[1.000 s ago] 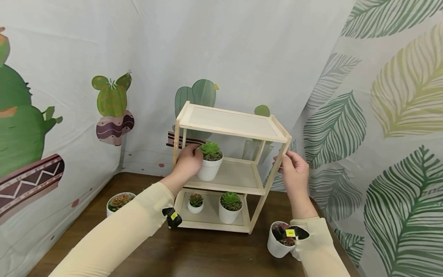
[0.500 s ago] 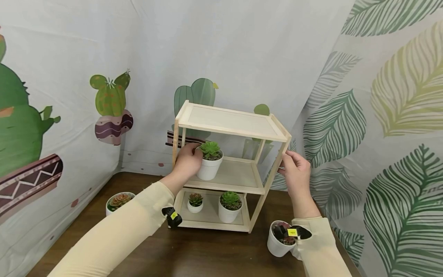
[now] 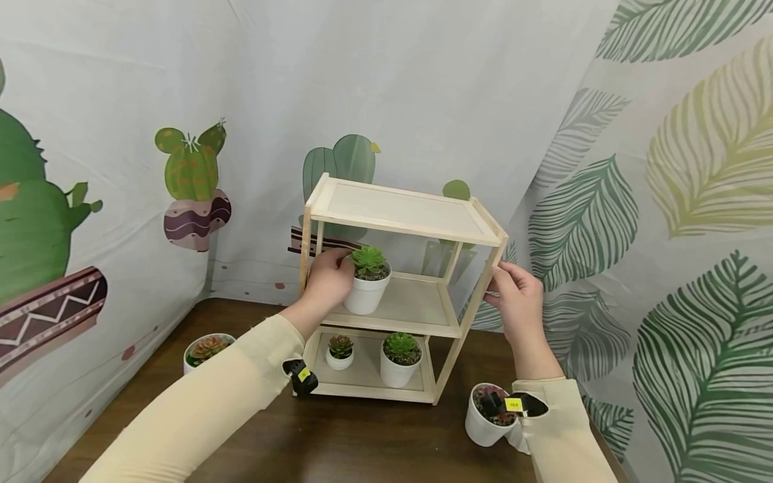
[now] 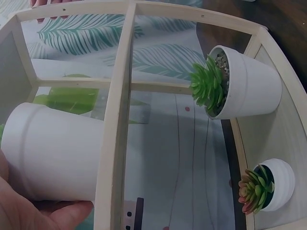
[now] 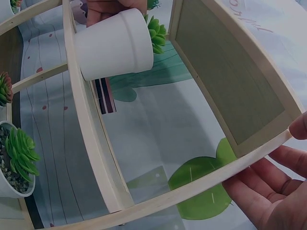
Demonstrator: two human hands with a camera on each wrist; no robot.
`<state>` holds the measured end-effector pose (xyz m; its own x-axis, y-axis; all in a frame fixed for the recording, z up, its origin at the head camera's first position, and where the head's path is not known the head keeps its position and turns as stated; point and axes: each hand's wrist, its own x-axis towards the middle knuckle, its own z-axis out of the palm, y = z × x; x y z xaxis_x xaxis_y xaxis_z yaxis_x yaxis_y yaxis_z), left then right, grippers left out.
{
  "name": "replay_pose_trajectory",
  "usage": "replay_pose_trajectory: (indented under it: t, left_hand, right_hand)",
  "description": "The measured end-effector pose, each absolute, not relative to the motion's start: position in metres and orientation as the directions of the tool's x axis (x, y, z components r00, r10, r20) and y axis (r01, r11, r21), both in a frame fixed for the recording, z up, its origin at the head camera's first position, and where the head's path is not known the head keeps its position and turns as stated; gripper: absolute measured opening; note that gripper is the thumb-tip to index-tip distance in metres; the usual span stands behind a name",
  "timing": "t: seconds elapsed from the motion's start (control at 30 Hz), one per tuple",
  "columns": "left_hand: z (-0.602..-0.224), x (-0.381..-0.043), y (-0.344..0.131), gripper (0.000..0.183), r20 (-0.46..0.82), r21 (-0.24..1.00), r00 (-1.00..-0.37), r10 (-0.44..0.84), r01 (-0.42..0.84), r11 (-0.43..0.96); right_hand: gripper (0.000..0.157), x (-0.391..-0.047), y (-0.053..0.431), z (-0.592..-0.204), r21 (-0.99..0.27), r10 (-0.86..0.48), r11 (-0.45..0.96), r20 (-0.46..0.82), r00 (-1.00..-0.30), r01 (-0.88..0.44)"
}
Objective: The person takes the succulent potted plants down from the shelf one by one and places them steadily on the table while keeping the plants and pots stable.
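A three-tier pale wooden shelf [image 3: 410, 213] stands on the table. My left hand [image 3: 329, 280] grips a white-potted green succulent [image 3: 367, 295] at the left of the middle tier, thumb near the pot's rim. In the left wrist view that pot's base is at the tier's edge rail [image 4: 115, 124]. My right hand [image 3: 518, 295] holds the shelf's right front post, and the right wrist view shows its thumb and fingers [image 5: 252, 184] about the post. On the bottom tier are a small reddish-green succulent [image 3: 340, 353] and a larger green succulent [image 3: 401, 361], both in white pots.
A white pot with an orange-green succulent [image 3: 208, 350] stands at the table's left, partly behind my left sleeve. At the right, near my right wrist, is a white pot with a dark reddish plant [image 3: 483, 422]. Printed fabric hangs behind the brown table [image 3: 362, 443].
My right hand has shifted slightly at the post, its fingers drawn a little to the right. The left hand and its succulent look almost still, and the camera view drifts slightly.
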<state>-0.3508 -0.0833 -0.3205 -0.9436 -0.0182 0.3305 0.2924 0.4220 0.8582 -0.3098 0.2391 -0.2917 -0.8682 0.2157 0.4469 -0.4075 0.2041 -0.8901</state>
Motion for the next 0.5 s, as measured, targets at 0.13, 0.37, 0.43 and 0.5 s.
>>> replay_pose_trajectory:
  t: [0.13,0.37,0.43,0.5]
  left_hand:
    - [-0.319,-0.3497,-0.0823,0.048,0.337,0.851,-0.942,-0.01,0.3,0.432]
    - [-0.3155,-0.348,-0.081,0.046,0.346,0.84,-0.938,0.003,0.312,0.445]
    - [-0.3151,-0.3478,-0.081,0.046,0.347,0.837,-0.938,0.005,0.312,0.45]
    - [-0.3145,-0.3478,-0.081,0.045,0.348,0.837,-0.938,0.008,0.314,0.448]
  right_hand:
    - [0.037,-0.3097,0.2392,-0.2917,-0.893,0.214,0.204,0.44,-0.872,-0.401]
    - [0.037,-0.3103,0.2398,-0.2923,-0.893,0.204,0.204,0.441,-0.874,-0.402]
    - [0.037,-0.3104,0.2399,-0.2927,-0.892,0.201,0.201,0.443,-0.874,-0.406]
    - [0.036,-0.3105,0.2401,-0.2929,-0.891,0.2,0.199,0.445,-0.873,-0.409]
